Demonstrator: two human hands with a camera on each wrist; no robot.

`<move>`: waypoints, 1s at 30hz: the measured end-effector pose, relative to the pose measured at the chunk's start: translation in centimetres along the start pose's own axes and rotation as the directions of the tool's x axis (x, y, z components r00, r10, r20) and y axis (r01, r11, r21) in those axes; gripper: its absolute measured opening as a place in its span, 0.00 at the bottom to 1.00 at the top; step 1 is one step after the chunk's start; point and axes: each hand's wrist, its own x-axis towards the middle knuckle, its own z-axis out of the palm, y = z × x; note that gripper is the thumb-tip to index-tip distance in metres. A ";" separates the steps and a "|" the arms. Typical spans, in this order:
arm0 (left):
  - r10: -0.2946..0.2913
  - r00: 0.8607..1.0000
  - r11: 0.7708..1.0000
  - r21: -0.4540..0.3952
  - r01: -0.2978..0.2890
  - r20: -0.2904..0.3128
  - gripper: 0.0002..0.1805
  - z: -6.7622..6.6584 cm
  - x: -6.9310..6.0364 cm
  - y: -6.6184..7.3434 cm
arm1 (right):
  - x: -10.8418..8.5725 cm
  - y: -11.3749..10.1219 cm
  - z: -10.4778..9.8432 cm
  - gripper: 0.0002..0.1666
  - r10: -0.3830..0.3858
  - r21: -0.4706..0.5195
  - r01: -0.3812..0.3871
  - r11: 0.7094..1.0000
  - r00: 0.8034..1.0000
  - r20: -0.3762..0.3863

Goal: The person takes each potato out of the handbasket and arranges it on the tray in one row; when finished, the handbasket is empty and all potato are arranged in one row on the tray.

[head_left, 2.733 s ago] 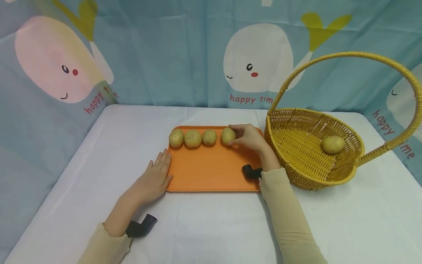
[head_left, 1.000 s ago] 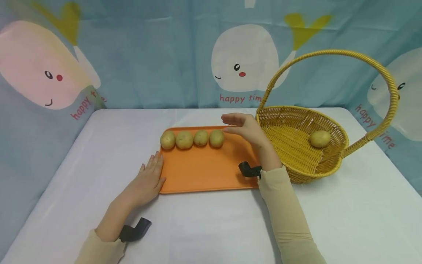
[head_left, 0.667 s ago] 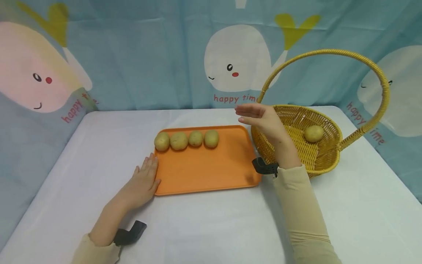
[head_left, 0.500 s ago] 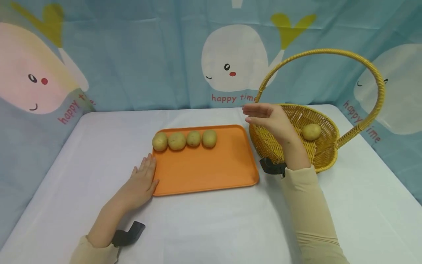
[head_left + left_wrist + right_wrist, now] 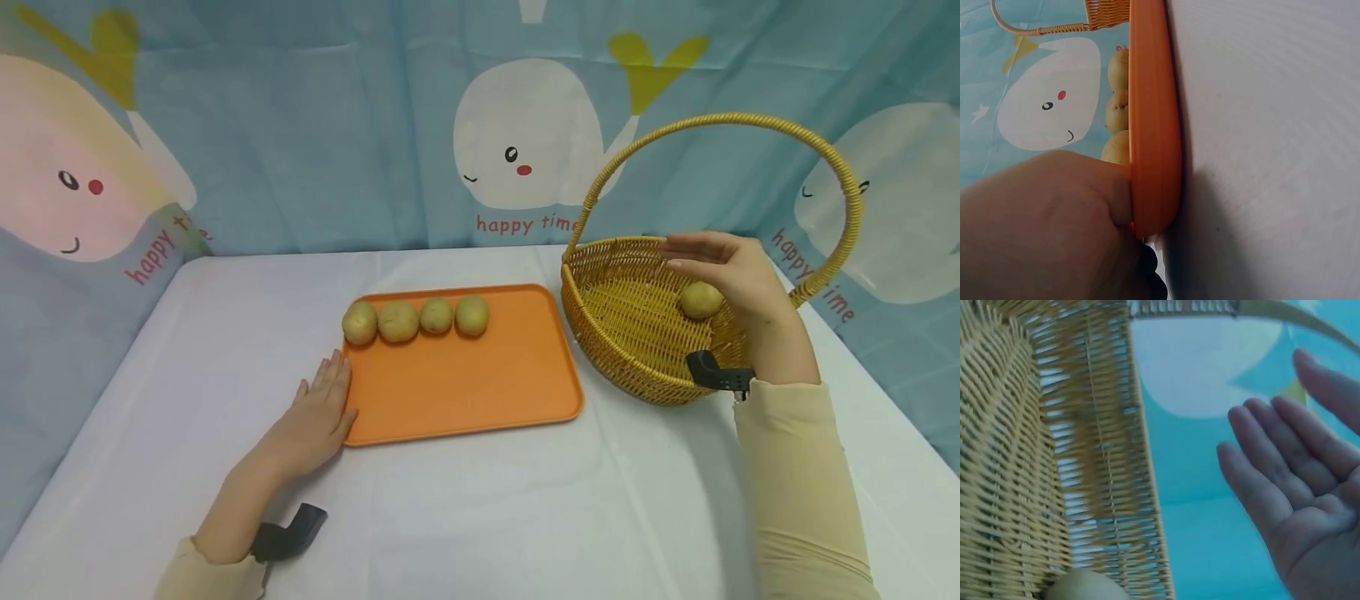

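My left hand lies with straight fingers along the left edge of an orange tray, touching its side. Several potatoes sit in a row at the tray's back left. To the right stands a yellow wicker basket with a tall arched handle. Inside it is a single potato, near the basket's right side. My right hand is above the basket's right part, just over that potato and holding nothing. In the right wrist view its fingers are spread apart from the thumb.
A white cloth covers the table. Behind it hangs a blue curtain with cartoon prints. The basket handle arches high above the right hand's area. Each wrist carries a black camera mount.
My right hand has let go of the rightmost potato on the tray, which now sits closer to the others, and has moved right over the basket. The left hand stays at the tray's edge.
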 end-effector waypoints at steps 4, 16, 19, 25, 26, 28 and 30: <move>0.001 1.000 1.000 -0.004 -0.001 0.001 0.36 0.0 0.0 0.0 | 0.0 1.2 -1.8 0.27 0.034 -0.064 -0.035 0.997 0.999 -0.022; -0.001 1.000 1.000 -0.010 0.001 -0.006 0.36 0.0 0.0 0.2 | 1.1 2.4 -4.7 0.31 0.117 -0.229 -0.088 0.969 0.986 0.118; -0.004 1.000 1.000 -0.008 0.004 -0.008 0.37 0.1 -0.2 0.0 | 1.9 2.8 -5.0 0.35 0.169 -0.303 -0.130 0.944 0.980 0.106; -0.005 1.000 1.000 -0.004 0.005 -0.018 0.36 0.2 -0.6 -0.3 | 3.3 4.0 -5.0 0.38 0.234 -0.394 -0.211 0.894 0.972 0.010; -0.003 1.000 1.000 -0.004 0.002 -0.020 0.36 0.2 -0.6 -0.3 | 3.5 4.3 -4.9 0.37 0.239 -0.399 -0.221 0.890 0.971 -0.005; 0.001 1.000 1.000 -0.003 -0.001 -0.022 0.36 0.2 -0.5 -0.3 | 3.8 4.7 -4.9 0.35 0.244 -0.416 -0.235 0.878 0.969 -0.031; 0.005 1.000 1.000 -0.002 -0.005 -0.024 0.36 0.2 -0.4 -0.3 | 4.0 4.9 -4.9 0.33 0.263 -0.450 -0.255 0.856 0.964 -0.046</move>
